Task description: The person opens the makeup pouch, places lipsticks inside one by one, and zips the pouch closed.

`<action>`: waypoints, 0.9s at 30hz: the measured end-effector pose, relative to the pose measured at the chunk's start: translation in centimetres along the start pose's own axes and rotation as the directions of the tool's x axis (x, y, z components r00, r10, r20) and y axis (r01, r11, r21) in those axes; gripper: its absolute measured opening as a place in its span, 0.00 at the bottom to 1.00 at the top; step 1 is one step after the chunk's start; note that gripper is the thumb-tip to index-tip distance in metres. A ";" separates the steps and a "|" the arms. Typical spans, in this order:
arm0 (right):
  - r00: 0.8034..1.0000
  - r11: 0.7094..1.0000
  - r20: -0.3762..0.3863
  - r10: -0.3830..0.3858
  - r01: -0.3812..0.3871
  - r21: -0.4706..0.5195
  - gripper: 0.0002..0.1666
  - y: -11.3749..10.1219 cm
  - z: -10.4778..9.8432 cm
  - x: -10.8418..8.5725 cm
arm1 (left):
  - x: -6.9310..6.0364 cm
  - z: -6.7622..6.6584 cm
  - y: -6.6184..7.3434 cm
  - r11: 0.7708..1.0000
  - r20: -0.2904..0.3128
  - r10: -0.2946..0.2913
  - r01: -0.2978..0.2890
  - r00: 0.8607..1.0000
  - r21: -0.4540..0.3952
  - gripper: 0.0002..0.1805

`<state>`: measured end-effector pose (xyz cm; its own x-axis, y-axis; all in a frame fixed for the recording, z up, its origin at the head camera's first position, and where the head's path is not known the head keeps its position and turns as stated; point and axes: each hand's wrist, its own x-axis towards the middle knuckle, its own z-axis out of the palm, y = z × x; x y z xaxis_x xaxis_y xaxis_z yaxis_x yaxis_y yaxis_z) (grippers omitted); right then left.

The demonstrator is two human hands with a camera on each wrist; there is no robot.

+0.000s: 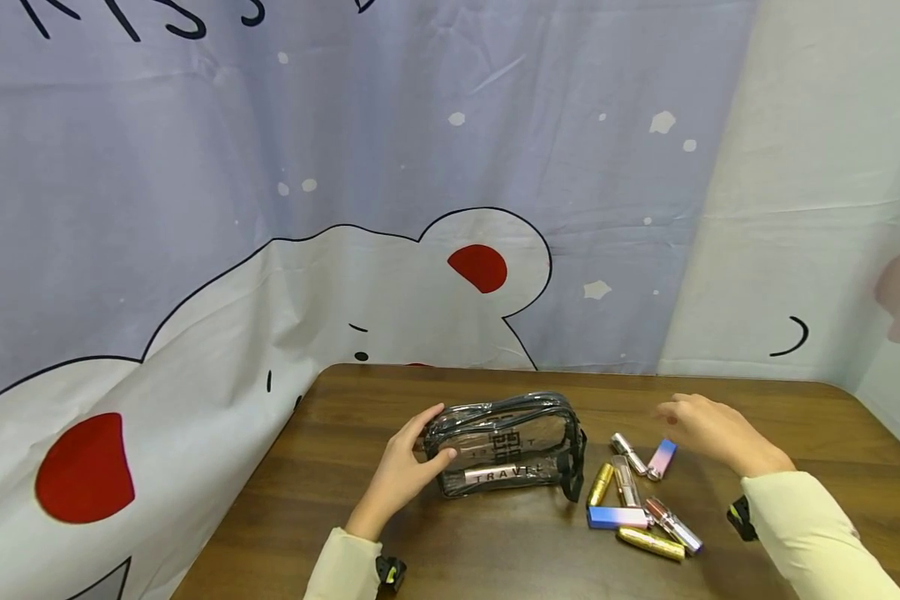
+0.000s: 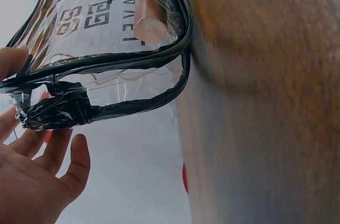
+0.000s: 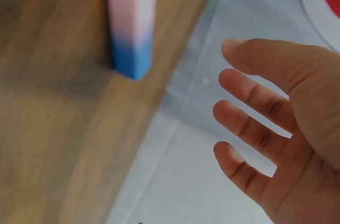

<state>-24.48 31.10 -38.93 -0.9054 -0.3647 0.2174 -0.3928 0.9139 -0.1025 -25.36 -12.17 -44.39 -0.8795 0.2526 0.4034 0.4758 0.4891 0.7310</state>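
Note:
A clear pouch with black edging and the word TRAVEL (image 1: 504, 446) stands on the table. My left hand (image 1: 405, 471) grips its left end, thumb on the near side and fingers behind. Through the plastic, a pinkish tube (image 2: 150, 17) shows in the left wrist view. My right hand (image 1: 708, 429) hovers with nothing in it, fingers apart and slightly bent. Nearest to it lies a pink-and-blue lipstick tube (image 1: 662, 459), beside a silver tube (image 1: 628, 454). Closer to me are a second blue-and-pink tube (image 1: 617, 517), gold tubes (image 1: 651, 543) and a silver-and-rose tube (image 1: 673, 525).
The brown wooden table (image 1: 495, 550) ends at a hanging printed cloth (image 1: 390, 150) along its back edge. The loose tubes lie in a cluster right of the pouch, some touching or overlapping.

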 end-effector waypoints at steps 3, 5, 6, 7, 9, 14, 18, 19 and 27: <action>1.000 1.000 0.024 0.014 -0.015 0.019 0.14 0.8 0.6 -0.5 | 0.0 0.0 0.0 1.000 0.002 -0.003 0.003 1.000 0.002 0.36; 0.999 0.999 0.040 0.019 -0.020 0.035 0.15 1.3 0.9 -0.7 | 0.0 0.0 0.0 1.000 0.003 -0.005 0.005 1.000 0.003 0.36; 0.999 0.999 0.046 0.015 -0.016 0.039 0.16 1.5 1.1 -0.8 | 0.0 0.0 0.0 1.000 0.004 -0.006 0.006 1.000 0.002 0.36; 0.999 0.999 0.047 0.011 -0.013 0.044 0.16 1.7 1.2 -0.9 | 0.0 0.0 0.0 1.000 0.005 -0.007 0.007 1.000 0.002 0.36; 0.998 0.998 0.055 0.013 -0.016 0.055 0.17 1.9 1.5 -1.0 | -0.1 0.0 0.0 1.000 0.007 -0.011 0.011 1.000 -0.004 0.36; 0.996 0.997 0.084 0.026 -0.031 0.068 0.21 2.6 2.5 -1.3 | -0.1 -0.1 0.1 1.000 0.009 -0.012 0.012 1.000 -0.005 0.36; 0.996 0.998 0.085 -0.003 -0.002 0.062 0.25 3.1 3.2 -1.4 | -0.2 -0.1 0.0 1.000 0.009 -0.011 0.011 1.000 -0.005 0.36; 0.996 0.998 0.085 -0.005 -0.001 0.064 0.25 3.1 3.3 -1.4 | -0.2 -0.1 0.0 1.000 0.010 -0.013 0.013 1.000 -0.007 0.36; 0.996 0.999 0.084 0.005 -0.009 0.051 0.27 3.5 3.9 -1.7 | -0.1 0.1 -0.1 1.000 0.008 -0.010 0.011 1.000 -0.027 0.36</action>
<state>-24.96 34.26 -43.49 -0.9177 -0.3737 0.1348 -0.3919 0.9071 -0.1537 -25.29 -12.17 -44.51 -0.8844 0.2539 0.3917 0.4667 0.4692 0.7497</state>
